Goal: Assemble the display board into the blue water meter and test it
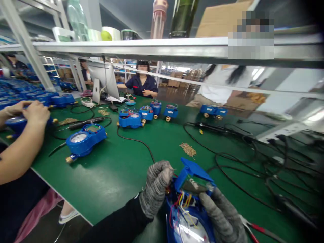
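Observation:
A blue water meter (170,216) lies at the table's near edge, its display box (199,185) lifted with the blue lid (193,167) raised. Red, yellow and white wires (186,206) run from under the box over the round dial (193,229). My right hand (225,216), in a grey knit glove, grips the box's right side, thumb at its lower front. My left hand (157,189), gloved alike, is closed beside the box's left edge with fingertips together; what they pinch is hidden. Red-handled pliers (262,230) lie right of my right hand.
A small pile of screws (188,149) lies beyond the meter. Black cables (227,165) and a power strip (280,131) spread across the right. Other blue meters (86,138) stand left and farther back. A co-worker's hands (35,114) handle another meter at left. A shelf (141,47) spans overhead.

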`<state>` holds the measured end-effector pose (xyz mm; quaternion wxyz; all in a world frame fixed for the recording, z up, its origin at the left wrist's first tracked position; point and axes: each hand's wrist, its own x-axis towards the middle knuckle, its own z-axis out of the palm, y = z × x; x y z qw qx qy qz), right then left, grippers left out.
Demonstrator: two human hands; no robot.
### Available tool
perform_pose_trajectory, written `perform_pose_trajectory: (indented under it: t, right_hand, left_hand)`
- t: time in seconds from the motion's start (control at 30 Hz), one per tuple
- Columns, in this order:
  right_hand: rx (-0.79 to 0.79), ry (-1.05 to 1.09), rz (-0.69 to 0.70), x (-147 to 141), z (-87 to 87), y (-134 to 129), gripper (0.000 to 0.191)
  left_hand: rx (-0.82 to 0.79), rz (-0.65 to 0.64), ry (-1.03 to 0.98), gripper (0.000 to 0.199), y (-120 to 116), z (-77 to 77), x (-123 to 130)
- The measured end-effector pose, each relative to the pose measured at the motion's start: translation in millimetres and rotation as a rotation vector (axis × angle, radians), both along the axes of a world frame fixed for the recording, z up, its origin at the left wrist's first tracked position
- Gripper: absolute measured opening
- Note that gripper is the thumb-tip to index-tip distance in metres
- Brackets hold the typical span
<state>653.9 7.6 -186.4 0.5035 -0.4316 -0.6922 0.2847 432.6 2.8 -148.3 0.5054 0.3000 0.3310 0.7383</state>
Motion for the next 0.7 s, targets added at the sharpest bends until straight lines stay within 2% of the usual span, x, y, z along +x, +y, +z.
perform_pose_trajectory:
  t: [0.1, 0.17, 0.23, 0.33, 0.47, 0.6, 0.7]
  right_hand:
    - [-0.207, 0.108, 0.072, -24, 26.8, 1, 0.032]
    - [-0.332, 0.269, 0.153, -39, 43.4, 2, 0.033]
    - [-0.377, 0.425, 0.147, -48, 51.2, 2, 0.031]
    - [-0.429, 0.54, 0.101, -48, 48.0, 2, 0.036]
    - [-0.447, 0.567, 0.061, -43, 42.1, 4, 0.041]
    - [-0.396, 0.539, 0.036, -45, 46.5, 1, 0.037]
    - [-0.316, 0.455, -0.019, -50, 49.5, -2, 0.036]
  left_hand:
    - [0.017, -0.04, 0.072, 0.037, 5, -1.7, -3]
    - [0.02, -0.112, 0.136, 0.035, 7, 2.9, -6]
    - [0.02, -0.206, 0.205, 0.031, 7, 10.9, -14]
    - [0.017, -0.368, 0.321, 0.025, 3, 23.5, -30]
    - [-0.036, -0.656, 0.543, 0.05, -4, 28.6, -47]
    - [-0.048, -0.681, 0.635, 0.039, 1, 21.2, -47]
    - [-0.013, -0.704, 0.572, 0.035, 7, 19.1, -42]
